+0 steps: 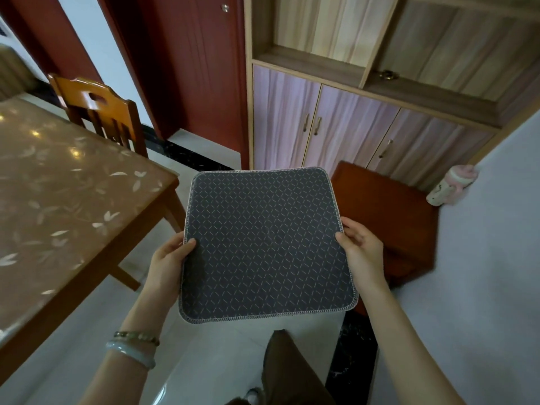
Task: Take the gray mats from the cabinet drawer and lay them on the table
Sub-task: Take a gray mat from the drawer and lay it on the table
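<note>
Holds mat (263, 244) flat in mid-air, patterned face up, above the floor. Grips it at both sides: left hand (169, 258) pinching the left edge with thumb on top, right hand (362, 249) pinching the right edge the same way. Stands between table (58, 200), off to the left, and cabinet (350, 127), straight ahead, with the mat touching neither. Looks to be done with the fetching and into the carrying: out of storage, not yet laid down. Cannot tell whether one mat or several stacked, since only the top face shows. Cannot tell either whether any lies on the table already, as only part of its leaf-patterned top is in view. Leaves, by this judgement, a turn to the left, a flat setting-down on the tabletop, and perhaps further trips. Shows cabinet doors closed; low at right, partly behind the mat, a red-brown box (380, 206), possibly the drawer, though not surely.
</note>
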The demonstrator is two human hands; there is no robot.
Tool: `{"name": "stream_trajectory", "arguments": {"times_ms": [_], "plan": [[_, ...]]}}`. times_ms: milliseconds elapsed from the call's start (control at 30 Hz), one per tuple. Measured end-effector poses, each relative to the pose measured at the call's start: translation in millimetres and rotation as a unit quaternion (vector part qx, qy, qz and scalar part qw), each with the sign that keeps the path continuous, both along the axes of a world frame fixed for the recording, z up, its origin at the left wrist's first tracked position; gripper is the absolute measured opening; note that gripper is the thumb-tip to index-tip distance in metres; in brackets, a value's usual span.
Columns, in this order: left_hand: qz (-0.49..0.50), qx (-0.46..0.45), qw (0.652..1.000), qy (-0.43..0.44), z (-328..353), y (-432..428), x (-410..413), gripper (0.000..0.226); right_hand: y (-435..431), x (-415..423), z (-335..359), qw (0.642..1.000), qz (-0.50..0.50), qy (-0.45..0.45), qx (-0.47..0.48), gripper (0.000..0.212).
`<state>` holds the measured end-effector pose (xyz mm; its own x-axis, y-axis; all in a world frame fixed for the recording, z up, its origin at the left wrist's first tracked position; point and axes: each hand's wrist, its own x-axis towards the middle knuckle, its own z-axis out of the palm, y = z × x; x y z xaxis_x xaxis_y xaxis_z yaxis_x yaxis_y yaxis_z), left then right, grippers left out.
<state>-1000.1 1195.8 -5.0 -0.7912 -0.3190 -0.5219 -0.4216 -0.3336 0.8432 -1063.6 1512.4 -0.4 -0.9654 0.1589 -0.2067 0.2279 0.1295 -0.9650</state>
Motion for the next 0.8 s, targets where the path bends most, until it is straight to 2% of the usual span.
{"name": "stream_trajectory", "arguments": {"times_ms": [300, 433, 800], "plan": [[0.070, -0.025, 0.997, 0.027, -5, -30, -105, 0.023, -52, -146, -5, 0.998, 0.061, 0.010, -0.018, 0.029], [0.101, -0.021, 0.995, 0.010, 4, -38, -169, 0.020, -66, -224, -4, 0.996, 0.085, 0.002, -0.022, 0.032], [0.177, -0.012, 0.984, 0.020, 2, -76, -298, 0.020, -120, -398, -13, 0.988, 0.154, -0.002, 0.001, 0.032]]}}
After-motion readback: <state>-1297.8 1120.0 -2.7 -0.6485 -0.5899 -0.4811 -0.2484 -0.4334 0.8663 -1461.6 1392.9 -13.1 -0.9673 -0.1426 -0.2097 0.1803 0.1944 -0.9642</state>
